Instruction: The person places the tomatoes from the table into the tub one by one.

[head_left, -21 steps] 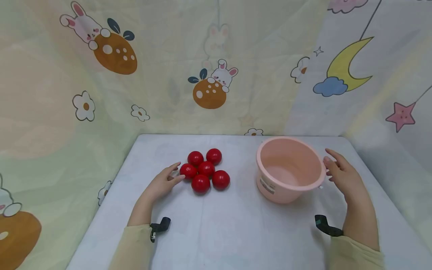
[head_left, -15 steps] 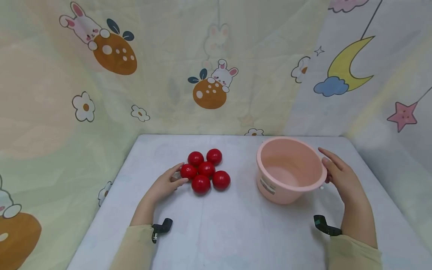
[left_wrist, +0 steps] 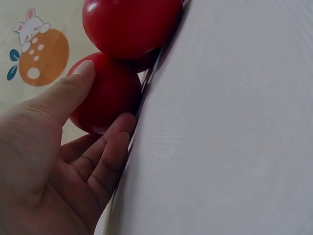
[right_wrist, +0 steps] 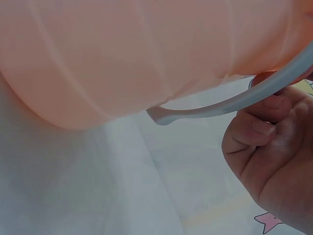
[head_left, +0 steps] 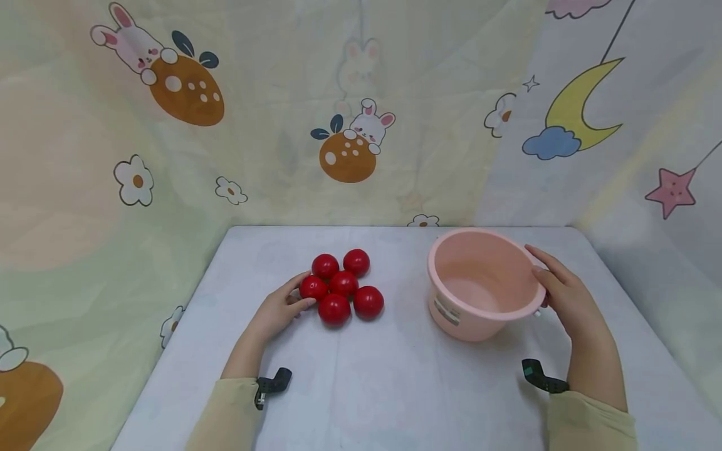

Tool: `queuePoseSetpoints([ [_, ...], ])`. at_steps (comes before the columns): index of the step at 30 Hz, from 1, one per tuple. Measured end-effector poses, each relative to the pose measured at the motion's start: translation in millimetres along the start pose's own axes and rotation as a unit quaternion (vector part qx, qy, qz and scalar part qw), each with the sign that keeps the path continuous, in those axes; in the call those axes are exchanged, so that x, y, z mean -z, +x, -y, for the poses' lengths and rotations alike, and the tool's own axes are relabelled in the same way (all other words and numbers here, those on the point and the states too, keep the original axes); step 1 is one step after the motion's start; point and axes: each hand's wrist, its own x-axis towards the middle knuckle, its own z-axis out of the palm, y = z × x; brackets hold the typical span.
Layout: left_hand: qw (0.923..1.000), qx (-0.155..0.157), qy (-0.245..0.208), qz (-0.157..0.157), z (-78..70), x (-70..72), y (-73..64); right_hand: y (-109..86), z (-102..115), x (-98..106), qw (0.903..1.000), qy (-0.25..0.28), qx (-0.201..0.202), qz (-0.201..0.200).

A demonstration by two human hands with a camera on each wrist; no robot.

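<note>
Several glossy red balls (head_left: 334, 310) sit clustered on the white table. My left hand (head_left: 279, 311) reaches in from the left and holds the leftmost red ball (head_left: 312, 288) between thumb and fingers. In the left wrist view the thumb lies on that ball (left_wrist: 110, 98), with the fingers curled at its lower side. To the right stands a pink plastic bucket (head_left: 474, 327), and my right hand (head_left: 566, 304) grips its right rim. A pale handle (right_wrist: 215, 110) hangs along the bucket's side in the right wrist view, crossing in front of the curled fingers.
The white table (head_left: 389, 388) ends at a printed cloth backdrop (head_left: 282, 125) with rabbits, flowers and a moon. A black wrist camera (head_left: 274, 381) is strapped to the left wrist, another camera (head_left: 543, 377) to the right.
My left hand has moved slightly right and closed around the leftmost ball. My right hand has moved left onto the bucket's rim. The balls and bucket hold their places.
</note>
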Motion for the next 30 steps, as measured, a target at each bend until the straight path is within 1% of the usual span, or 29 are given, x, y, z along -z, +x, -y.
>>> queuePoseSetpoints([
  [7,0.9999,0.007,-0.004,-0.012,0.6,-1.7,1.5,-1.2,2.6,0.1,1.0,0.004,-0.004,0.0],
  [15,0.9997,0.01,-0.004,-0.024,2.4,-2.8,0.3,-0.8,2.7,-1.6,0.9999,0.001,-0.01,0.002],
  [18,0.9995,0.02,-0.013,-0.023,2.4,-1.4,-1.2,-0.1,0.8,-1.8,0.9999,0.007,-0.01,0.003],
  [21,0.9987,0.035,-0.03,-0.019,1.0,3.3,-2.0,1.1,-0.5,-1.7,0.9999,0.009,-0.007,0.003],
  [24,0.998,0.044,-0.042,-0.018,-4.3,10.5,-0.9,2.3,-1.4,-1.0,1.0,0.005,-0.004,0.002],
  [27,0.9987,0.028,-0.038,-0.017,-15.8,18.7,1.6,3.0,-1.5,-0.4,1.0,0.0,-0.004,0.001],
  [30,0.9992,0.006,-0.034,-0.021,-35.0,26.3,5.1,3.0,-1.1,-0.1,1.0,-0.001,-0.004,0.001],
])
